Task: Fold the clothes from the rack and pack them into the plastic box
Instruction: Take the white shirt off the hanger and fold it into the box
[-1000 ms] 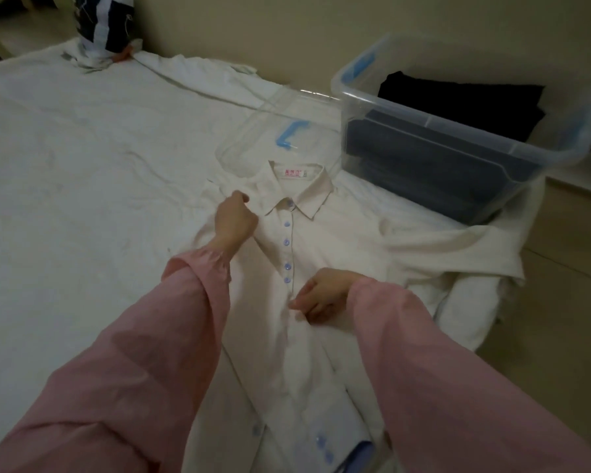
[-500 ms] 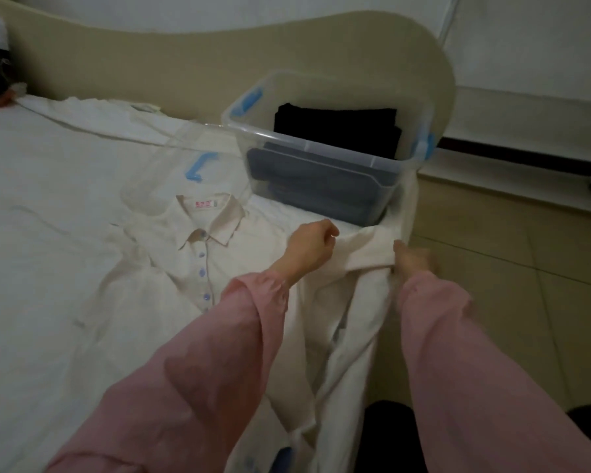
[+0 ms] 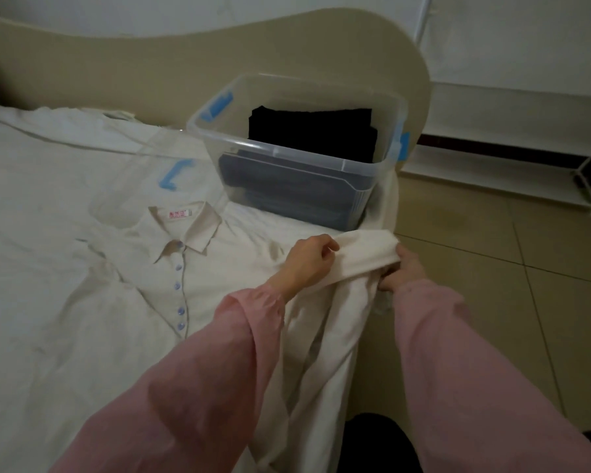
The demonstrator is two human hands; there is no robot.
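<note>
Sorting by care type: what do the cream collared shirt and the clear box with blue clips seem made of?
The cream collared shirt looks like thin matte woven cloth, perhaps cotton or a blend: it creases finely and drapes limply. The clear box with blue clips looks like rigid glossy plastic: dark folded clothes show through its wall.

both arms reach forward — left hand (image 3: 307, 264) fisted on the shirt sleeve (image 3: 362, 252), right hand (image 3: 405, 271) seemingly pinching it too.

The left half of the frame lies open over the bed sheet (image 3: 41, 213); the plastic box (image 3: 297, 155) blocks the upper centre.
</note>
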